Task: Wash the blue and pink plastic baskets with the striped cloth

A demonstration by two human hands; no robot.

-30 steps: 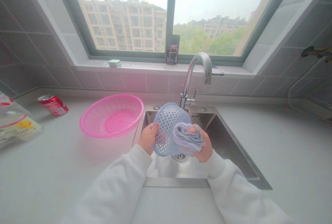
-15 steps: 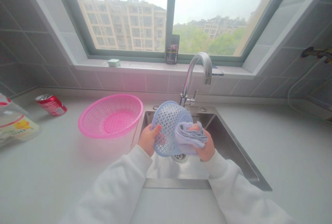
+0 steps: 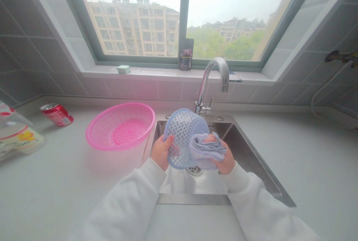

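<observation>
My left hand (image 3: 160, 152) grips the rim of a pale blue perforated basket (image 3: 181, 133), holding it tilted with its underside toward me above the steel sink (image 3: 251, 162). My right hand (image 3: 225, 161) is closed on a bunched light blue cloth (image 3: 207, 148) pressed against the basket's right side. Both hands are in white sleeves. The drain (image 3: 195, 170) shows just below the basket.
A pink basket (image 3: 121, 125) sits on the counter left of the sink. A red can (image 3: 57, 114) lies on its side at the far left, near a plastic bag (image 3: 15, 133). The chrome tap (image 3: 212, 81) stands behind the sink. A small green block (image 3: 123, 69) rests on the windowsill.
The cloth in my right hand has slid slightly right and down along the basket. The basket has turned a little, showing more of its domed side.
</observation>
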